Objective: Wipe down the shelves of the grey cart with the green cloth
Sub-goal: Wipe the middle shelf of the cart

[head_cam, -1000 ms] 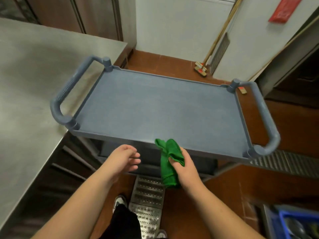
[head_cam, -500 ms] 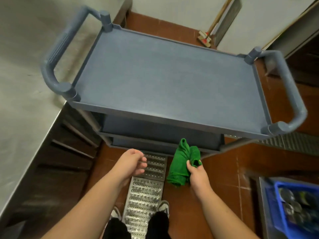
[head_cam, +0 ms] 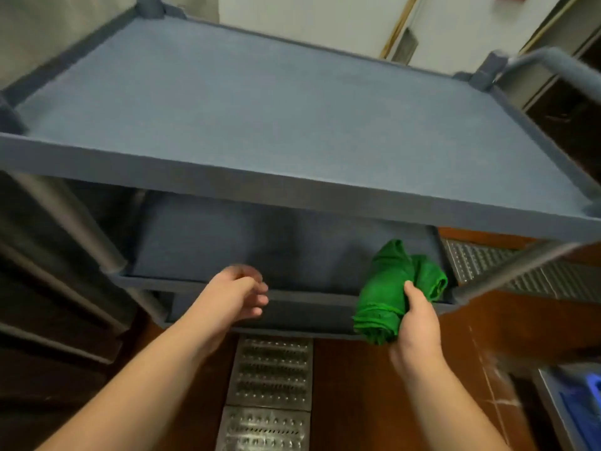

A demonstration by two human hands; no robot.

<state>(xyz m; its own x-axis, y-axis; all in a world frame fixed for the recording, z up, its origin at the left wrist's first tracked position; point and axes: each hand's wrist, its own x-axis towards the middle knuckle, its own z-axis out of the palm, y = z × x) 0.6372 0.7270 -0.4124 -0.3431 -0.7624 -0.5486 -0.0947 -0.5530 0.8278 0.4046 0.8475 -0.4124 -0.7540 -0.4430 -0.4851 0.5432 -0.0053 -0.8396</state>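
Green cloth, bunched, sits in our right hand, whose fingers curl round it, thumb on top. We hold it at the front edge of the cart's middle shelf, toward its right end, below the top shelf. Our left hand hovers blurred before the same edge, fingers loosely curled, holding nothing. A metal floor grate runs between our arms on the brown floor. A blue crate shows at lower right.
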